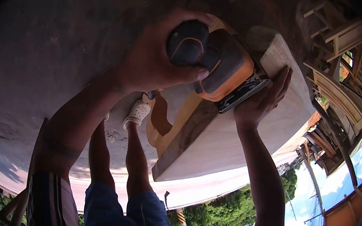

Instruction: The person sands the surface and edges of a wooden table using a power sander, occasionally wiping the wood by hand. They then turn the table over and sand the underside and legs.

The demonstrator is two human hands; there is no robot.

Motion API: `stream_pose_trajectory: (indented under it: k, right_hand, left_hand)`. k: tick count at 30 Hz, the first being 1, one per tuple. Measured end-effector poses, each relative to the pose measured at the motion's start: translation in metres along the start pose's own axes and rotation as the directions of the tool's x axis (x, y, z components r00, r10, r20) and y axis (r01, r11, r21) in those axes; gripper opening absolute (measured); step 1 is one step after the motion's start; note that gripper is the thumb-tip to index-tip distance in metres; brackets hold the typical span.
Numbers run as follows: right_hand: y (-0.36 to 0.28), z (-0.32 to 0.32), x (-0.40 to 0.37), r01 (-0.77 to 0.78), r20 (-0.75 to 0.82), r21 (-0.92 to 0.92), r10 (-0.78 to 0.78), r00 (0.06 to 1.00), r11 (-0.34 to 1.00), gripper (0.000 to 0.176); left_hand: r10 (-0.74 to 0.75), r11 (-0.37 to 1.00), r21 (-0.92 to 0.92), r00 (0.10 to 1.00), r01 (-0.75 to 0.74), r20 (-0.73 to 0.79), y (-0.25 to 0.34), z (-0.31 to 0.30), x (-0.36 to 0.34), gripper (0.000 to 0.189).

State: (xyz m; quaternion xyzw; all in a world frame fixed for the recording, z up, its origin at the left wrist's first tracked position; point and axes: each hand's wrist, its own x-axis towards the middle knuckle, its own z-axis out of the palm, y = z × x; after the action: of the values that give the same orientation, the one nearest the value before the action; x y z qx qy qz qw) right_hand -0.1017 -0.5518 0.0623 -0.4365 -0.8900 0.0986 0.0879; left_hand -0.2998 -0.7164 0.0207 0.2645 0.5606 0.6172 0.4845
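My left hand (pixel 151 56) is wrapped around the grip of an orange-and-black electric sander (pixel 233 70), with the thumb over its near side. The black base of the sander faces down and right, close to my right hand. A large pale wooden panel (pixel 250 130) slopes beneath, its thick brown edge (pixel 182 142) turned toward my legs. My right hand (pixel 263 98) rests on the panel beside the sander's base, fingers stretched out. Left of that edge is a piece of wood with a wavy outline (pixel 163 115). The contact between sander base and wood is partly hidden.
Grey concrete ground (pixel 40 52) spreads on the left. My foot in a cream clog (pixel 137 113) stands near the wavy wood. Several wooden frames (pixel 339 95) are stacked at the right. Green trees (pixel 223 216) and a striped post (pixel 184 225) appear low in the view.
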Motion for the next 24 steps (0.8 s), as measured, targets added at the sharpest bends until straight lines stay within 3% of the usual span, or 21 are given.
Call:
stream_pose_trajectory:
  k: [4, 6, 11, 13, 16, 24]
  right_hand:
    - [0.009, -0.001, 0.002, -0.009, -0.002, -0.01, 0.009, 1.0, 1.0, 0.063]
    - [0.012, 0.001, 0.001, -0.003, -0.008, -0.018, 0.003, 1.0, 1.0, 0.063]
    - [0.009, 0.002, -0.002, 0.011, -0.031, -0.029, -0.012, 0.999, 1.0, 0.062]
    - [0.011, 0.004, -0.001, -0.005, -0.036, -0.045, 0.003, 0.999, 0.999, 0.061]
    - [0.021, 0.008, 0.001, -0.003, -0.046, -0.071, 0.0, 0.999, 0.997, 0.06]
    - [0.034, 0.014, 0.012, 0.061, -0.039, -0.017, -0.061, 0.997, 0.998, 0.062]
  left_hand:
    - [0.141, 0.99, 0.028, 0.989, -0.139, -0.05, -0.024, 0.021, -0.063, 0.071]
    - [0.051, 0.998, -0.024, 0.998, -0.052, -0.041, -0.035, 0.034, -0.107, 0.07]
    - [-0.154, 0.98, 0.116, 0.986, 0.161, -0.068, -0.028, 0.048, -0.206, 0.075]
    - [-0.147, 0.98, 0.122, 0.987, 0.155, -0.067, -0.034, 0.054, -0.235, 0.078]
    - [-0.172, 0.985, -0.019, 0.984, 0.171, -0.043, -0.056, 0.072, -0.282, 0.077]
    - [-0.107, 0.994, -0.013, 0.988, 0.106, -0.115, -0.067, 0.098, -0.365, 0.074]
